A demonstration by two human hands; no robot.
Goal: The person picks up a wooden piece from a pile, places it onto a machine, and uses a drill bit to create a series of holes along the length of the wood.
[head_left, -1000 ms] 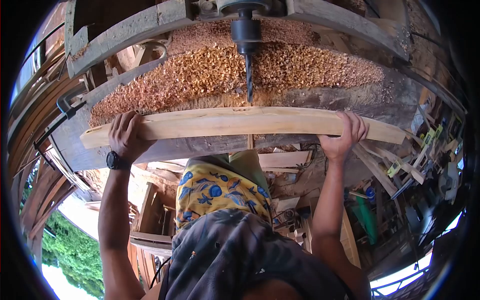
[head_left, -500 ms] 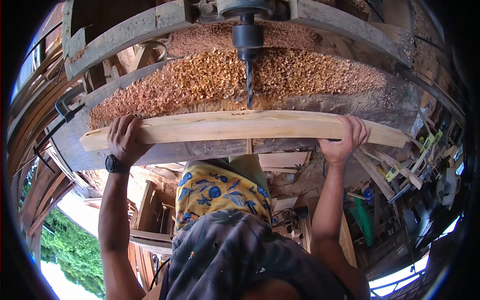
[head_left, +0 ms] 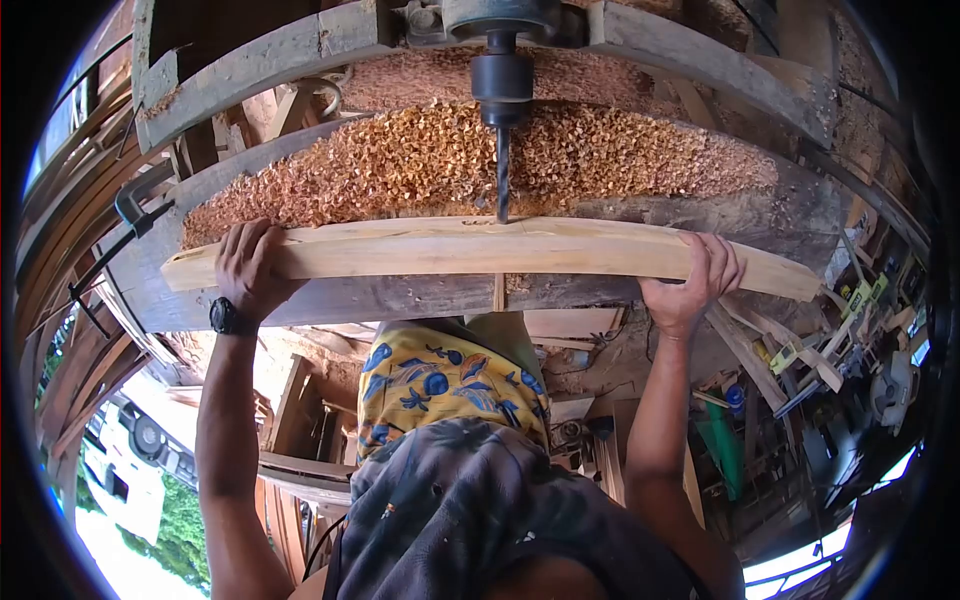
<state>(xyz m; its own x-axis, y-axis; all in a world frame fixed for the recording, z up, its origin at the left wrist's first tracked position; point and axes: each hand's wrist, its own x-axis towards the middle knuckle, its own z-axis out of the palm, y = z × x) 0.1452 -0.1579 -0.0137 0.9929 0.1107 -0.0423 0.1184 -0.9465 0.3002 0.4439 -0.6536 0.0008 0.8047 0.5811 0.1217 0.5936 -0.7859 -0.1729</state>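
A long pale wooden beam [head_left: 480, 255] lies across the dark worktable [head_left: 400, 300] in front of me. My left hand [head_left: 248, 268], with a black watch at the wrist, is closed round the beam near its left end. Toward the other end, my right hand [head_left: 695, 278] grips it with the thumb on the near face and the fingers over the top. Above the beam's middle, a black drill chuck [head_left: 502, 85] holds a drill bit [head_left: 503, 180]. The bit's tip is right at the top face, beside some small dark marks.
Wood shavings [head_left: 400, 155] are heaped behind the beam. A curved timber frame [head_left: 260, 68] spans the back beside the drill. A clamp [head_left: 130, 210] sits at the table's left edge. On the right are stacked offcuts and a circular saw [head_left: 893, 390]; boards line the left.
The beam has shifted slightly away from me, so the bit's tip now overlaps its top face. Both hands keep their hold. A vehicle has come into view at the lower left.
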